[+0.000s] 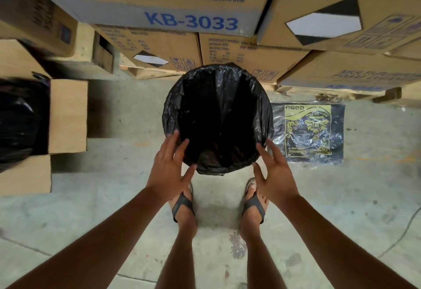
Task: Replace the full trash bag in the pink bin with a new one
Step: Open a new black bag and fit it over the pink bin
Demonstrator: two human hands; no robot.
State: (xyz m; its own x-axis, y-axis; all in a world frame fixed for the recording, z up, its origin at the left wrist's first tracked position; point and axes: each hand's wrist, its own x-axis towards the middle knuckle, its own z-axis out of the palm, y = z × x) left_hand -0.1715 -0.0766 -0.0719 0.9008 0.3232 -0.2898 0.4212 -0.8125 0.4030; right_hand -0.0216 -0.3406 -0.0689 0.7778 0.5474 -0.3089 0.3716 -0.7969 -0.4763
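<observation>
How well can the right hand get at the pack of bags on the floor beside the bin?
Probably yes. The right hand is open and holds nothing, and the pack of bags lies flat on bare floor on that same side of the bin. Nothing lies between them, though the person would likely have to bend lower.

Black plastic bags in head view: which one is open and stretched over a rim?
The black bag lining the bin in the centre, between both hands. The bag at far left sits bulging in a cardboard box; the printed pack lies flat on the floor.
</observation>
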